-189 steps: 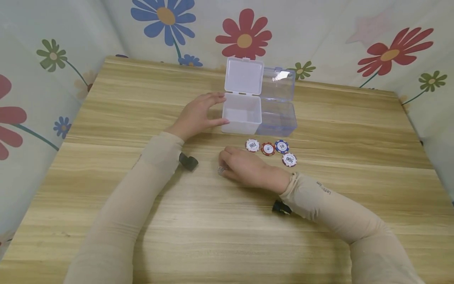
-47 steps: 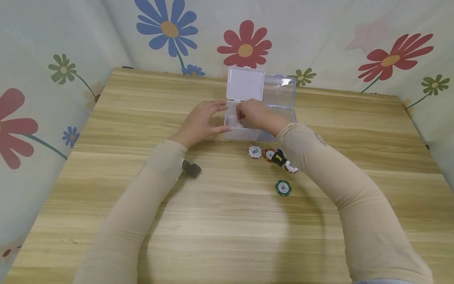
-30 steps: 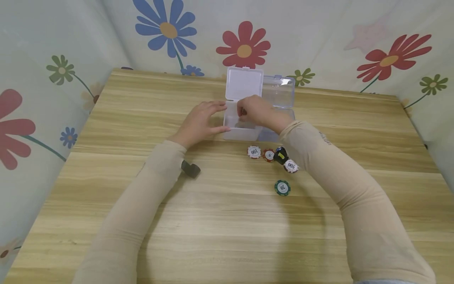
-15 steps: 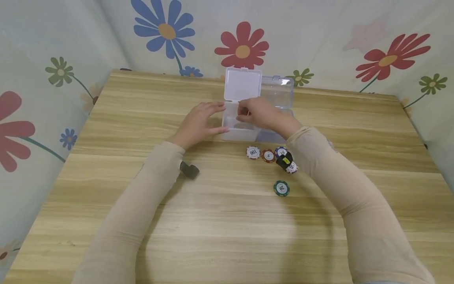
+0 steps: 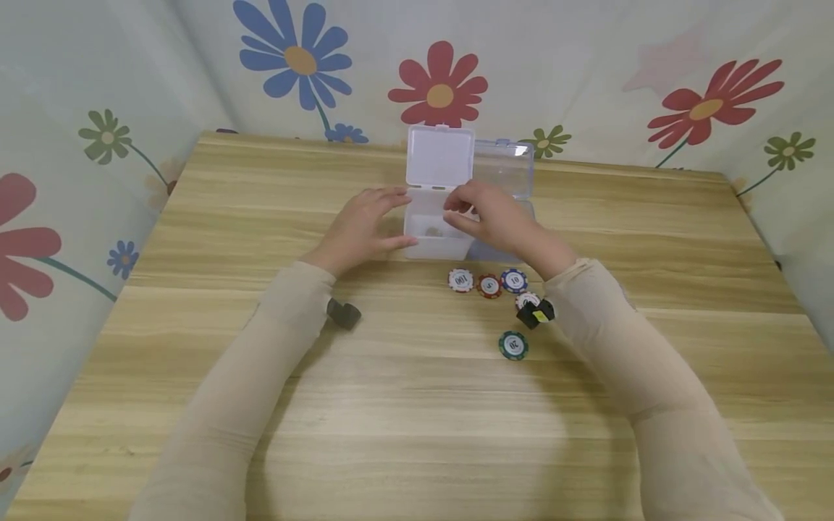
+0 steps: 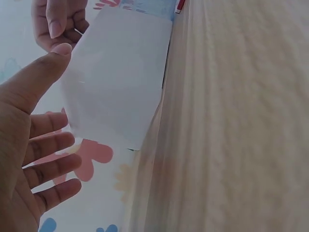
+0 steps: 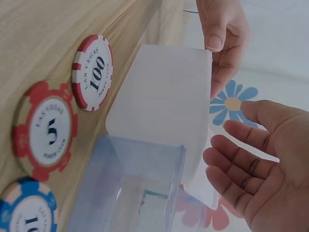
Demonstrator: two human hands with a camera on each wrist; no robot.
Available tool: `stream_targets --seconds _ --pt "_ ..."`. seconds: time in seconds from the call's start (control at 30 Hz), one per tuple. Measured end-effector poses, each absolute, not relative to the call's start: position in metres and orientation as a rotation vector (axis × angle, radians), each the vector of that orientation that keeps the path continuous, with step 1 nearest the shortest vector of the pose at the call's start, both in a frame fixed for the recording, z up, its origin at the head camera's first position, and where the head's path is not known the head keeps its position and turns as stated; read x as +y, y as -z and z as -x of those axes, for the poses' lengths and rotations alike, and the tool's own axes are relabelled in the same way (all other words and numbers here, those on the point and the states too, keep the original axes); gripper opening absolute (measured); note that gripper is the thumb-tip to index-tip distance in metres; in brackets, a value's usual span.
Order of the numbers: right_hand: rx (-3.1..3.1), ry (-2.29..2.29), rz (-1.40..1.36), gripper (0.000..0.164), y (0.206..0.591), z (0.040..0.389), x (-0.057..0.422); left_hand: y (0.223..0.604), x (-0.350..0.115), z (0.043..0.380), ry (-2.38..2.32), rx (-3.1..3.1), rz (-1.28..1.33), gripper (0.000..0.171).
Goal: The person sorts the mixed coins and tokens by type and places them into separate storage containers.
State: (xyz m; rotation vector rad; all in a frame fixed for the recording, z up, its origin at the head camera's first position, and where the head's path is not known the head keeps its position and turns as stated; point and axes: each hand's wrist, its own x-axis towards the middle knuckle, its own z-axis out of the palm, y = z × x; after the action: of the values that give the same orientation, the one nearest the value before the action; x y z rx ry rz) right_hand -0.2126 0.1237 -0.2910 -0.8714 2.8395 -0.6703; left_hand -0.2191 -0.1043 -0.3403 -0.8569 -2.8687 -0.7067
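And here we are at the far side of the bench (image 5: 391,420), backdrop (image 5: 560,72) right behind it! Two boxes side by side: left box (image 5: 438,249), right box (image 5: 498,250) tight against it, their lids (image 5: 440,156) raised at the rear. Inside the left box, a small item (image 5: 434,232), too blurred to name! Left hand (image 5: 358,226) at that box's left side, right hand (image 5: 498,215) above the pair. Out front, left to right: the 100 chip (image 5: 460,280), the 5 chip (image 5: 489,286), the 10 chip (image 5: 514,281)! A fourth chip (image 5: 526,298) sits in front of the 10, part-hidden behind the wrist camera (image 5: 536,314), and nearest of all, the 20 chip (image 5: 513,346)!
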Motion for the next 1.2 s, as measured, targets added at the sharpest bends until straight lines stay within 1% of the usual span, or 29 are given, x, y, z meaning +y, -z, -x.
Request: stream_targets --seconds 0.27,0.63,0.9,1.2 --pt "2.927 0.724 0.880 0.029 0.293 0.202 0.141 0.334 -0.101 0.215 0.581 -2.806 0.899 0.071" --pt "3.042 0.742 0.886 0.035 0.298 0.191 0.166 0.329 -0.091 0.202 0.593 -2.496 1.021 0.061" --pt "3.100 0.769 0.782 0.043 0.306 0.188 0.189 0.327 -0.077 0.192 0.586 -2.283 1.151 0.052" --pt "3.107 0.758 0.689 0.053 0.316 0.182 0.210 0.324 -0.062 0.177 0.612 -2.228 1.268 0.047"
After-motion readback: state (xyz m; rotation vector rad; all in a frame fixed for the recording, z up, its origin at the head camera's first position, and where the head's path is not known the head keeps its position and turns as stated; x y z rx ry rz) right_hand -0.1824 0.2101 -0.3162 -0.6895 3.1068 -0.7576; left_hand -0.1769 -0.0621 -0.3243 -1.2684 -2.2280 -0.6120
